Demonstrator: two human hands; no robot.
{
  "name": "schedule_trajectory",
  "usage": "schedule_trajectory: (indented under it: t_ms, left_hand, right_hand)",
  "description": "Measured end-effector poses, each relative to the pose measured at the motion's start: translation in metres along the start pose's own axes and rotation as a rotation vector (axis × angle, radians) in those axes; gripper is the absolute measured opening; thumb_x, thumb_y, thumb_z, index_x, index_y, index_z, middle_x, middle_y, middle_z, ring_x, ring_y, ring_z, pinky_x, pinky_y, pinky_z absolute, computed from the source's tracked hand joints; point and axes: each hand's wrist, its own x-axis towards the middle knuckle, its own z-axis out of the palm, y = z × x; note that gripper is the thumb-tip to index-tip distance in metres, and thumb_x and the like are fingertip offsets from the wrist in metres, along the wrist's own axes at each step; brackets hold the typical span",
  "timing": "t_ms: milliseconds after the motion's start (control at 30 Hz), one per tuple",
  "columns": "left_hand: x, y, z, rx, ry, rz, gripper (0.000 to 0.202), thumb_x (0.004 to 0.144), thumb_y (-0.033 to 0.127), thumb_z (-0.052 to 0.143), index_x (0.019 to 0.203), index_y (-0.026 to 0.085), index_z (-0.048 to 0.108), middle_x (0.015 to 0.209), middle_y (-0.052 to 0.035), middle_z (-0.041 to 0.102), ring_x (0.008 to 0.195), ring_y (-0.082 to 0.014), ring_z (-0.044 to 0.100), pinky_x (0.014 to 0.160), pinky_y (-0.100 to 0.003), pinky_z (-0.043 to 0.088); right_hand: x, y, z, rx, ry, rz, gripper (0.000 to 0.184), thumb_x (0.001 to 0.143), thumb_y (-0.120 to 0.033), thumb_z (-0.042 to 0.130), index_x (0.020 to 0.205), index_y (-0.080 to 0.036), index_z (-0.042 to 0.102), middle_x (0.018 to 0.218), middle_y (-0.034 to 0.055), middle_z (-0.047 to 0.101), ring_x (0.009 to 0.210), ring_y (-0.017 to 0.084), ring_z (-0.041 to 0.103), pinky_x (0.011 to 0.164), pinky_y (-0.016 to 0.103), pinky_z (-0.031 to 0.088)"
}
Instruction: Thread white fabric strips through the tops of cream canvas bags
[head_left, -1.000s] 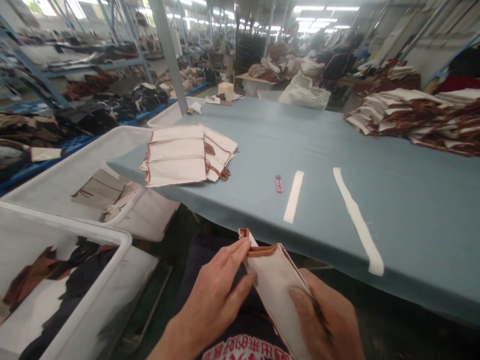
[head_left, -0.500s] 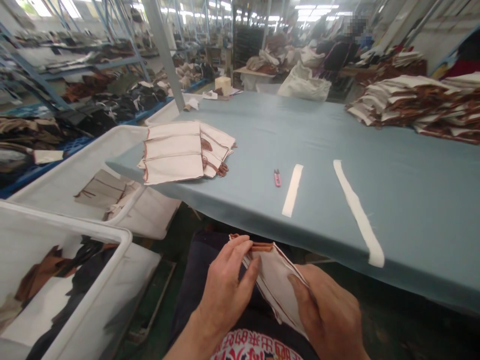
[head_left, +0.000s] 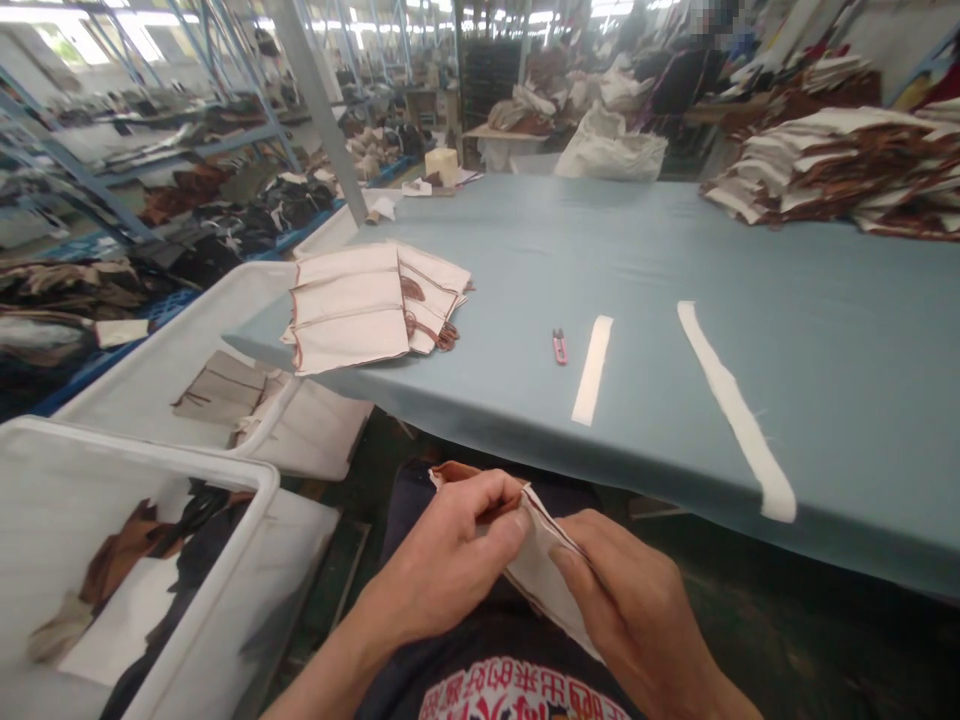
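Note:
Over my lap I hold a cream fabric piece (head_left: 541, 575) with brown edging and a brown inner side, folded like a bag or pouch. My left hand (head_left: 461, 550) is closed on its upper corner, thumb and forefinger pinching the edge. My right hand (head_left: 630, 590) grips the edged side lower down, thumb on the cream face. Part of the fabric is hidden behind both hands. On the blue-green table (head_left: 510, 400) beyond lie small pink thread snips (head_left: 559, 347), a short cream strip (head_left: 593, 370) and a longer cream strip (head_left: 735, 410).
Flat cream pieces with brown edging (head_left: 349, 310) lie stacked at the table's left. A tall pile of cream and brown pieces (head_left: 840, 170) stands at the far right. White bins (head_left: 262, 480) with fabric flank the table's left side. A person (head_left: 686, 90) is in the background.
My left hand has shifted from lying along the fabric's top to pinching its corner. The brown inner side shows more at the left. My right hand has kept its grip.

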Motion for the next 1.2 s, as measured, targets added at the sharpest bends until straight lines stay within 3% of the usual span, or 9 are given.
schedule_trajectory:
  t_ms: [133, 267, 467, 667, 800, 1000, 1200]
  left_hand:
    - [-0.003, 0.002, -0.004, -0.006, -0.051, -0.027, 0.017, 0.092, 0.024, 0.052, 0.084, 0.015, 0.064, 0.085, -0.0014, 0.062, 0.080, -0.0154, 0.055, 0.070, -0.025, 0.043]
    - [-0.009, 0.005, -0.005, 0.034, -0.064, -0.017, 0.017, 0.092, 0.025, 0.054, 0.084, 0.015, 0.066, 0.084, -0.0019, 0.066, 0.080, -0.0158, 0.058, 0.073, -0.026, 0.045]
    - [-0.012, 0.006, -0.010, 0.111, -0.034, 0.053, 0.021, 0.091, 0.023, 0.055, 0.078, 0.015, 0.068, 0.076, -0.0009, 0.068, 0.074, -0.0146, 0.059, 0.070, -0.025, 0.043]
    - [-0.014, 0.001, -0.012, 0.108, -0.029, 0.122, 0.025, 0.091, 0.020, 0.052, 0.075, 0.014, 0.071, 0.072, -0.0011, 0.068, 0.071, -0.0141, 0.059, 0.070, -0.024, 0.043]
    - [-0.014, -0.005, -0.013, 0.047, -0.056, 0.170, 0.023, 0.090, 0.018, 0.052, 0.072, 0.015, 0.068, 0.067, 0.0010, 0.063, 0.066, -0.0123, 0.054, 0.066, -0.023, 0.040]
    - [-0.014, -0.020, -0.009, -0.067, -0.016, 0.205, 0.023, 0.089, 0.020, 0.047, 0.077, 0.015, 0.066, 0.075, -0.0015, 0.065, 0.069, -0.0134, 0.055, 0.065, -0.024, 0.041]
    - [-0.016, -0.020, -0.003, -0.015, 0.079, 0.188, 0.020, 0.085, 0.023, 0.056, 0.068, 0.015, 0.062, 0.065, -0.0012, 0.060, 0.062, -0.0129, 0.051, 0.059, -0.024, 0.039]
  right_hand:
    - [0.011, -0.010, -0.003, 0.250, -0.063, 0.281, 0.006, 0.095, -0.026, 0.061, 0.092, -0.021, 0.064, 0.076, -0.0009, 0.062, 0.062, 0.014, 0.056, 0.056, 0.025, 0.044]
    - [0.025, -0.017, -0.010, 0.530, -0.227, 0.491, 0.025, 0.094, -0.042, 0.064, 0.082, -0.021, 0.055, 0.071, -0.0032, 0.054, 0.062, 0.013, 0.049, 0.056, 0.024, 0.040]
    - [0.039, -0.015, -0.013, 0.849, -0.449, 0.617, 0.050, 0.089, -0.066, 0.065, 0.079, -0.020, 0.048, 0.069, -0.0055, 0.046, 0.061, 0.010, 0.037, 0.054, 0.022, 0.030]
    - [0.041, -0.014, -0.011, 0.881, -0.490, 0.602, 0.047, 0.092, -0.062, 0.061, 0.077, -0.021, 0.045, 0.064, -0.0071, 0.041, 0.056, 0.009, 0.032, 0.051, 0.022, 0.027]
    - [0.044, -0.020, -0.013, 0.736, -0.503, 0.557, 0.033, 0.096, -0.045, 0.055, 0.075, -0.022, 0.046, 0.063, -0.0061, 0.045, 0.055, 0.010, 0.036, 0.049, 0.022, 0.030]
    - [0.045, -0.030, -0.012, 0.279, -0.322, 0.343, 0.021, 0.091, -0.023, 0.055, 0.070, -0.021, 0.051, 0.060, -0.0054, 0.051, 0.052, 0.010, 0.044, 0.048, 0.022, 0.030]
    - [0.040, -0.035, -0.008, 0.240, -0.250, 0.272, 0.021, 0.092, -0.021, 0.055, 0.071, -0.022, 0.052, 0.058, -0.0062, 0.052, 0.049, 0.009, 0.046, 0.046, 0.021, 0.033]
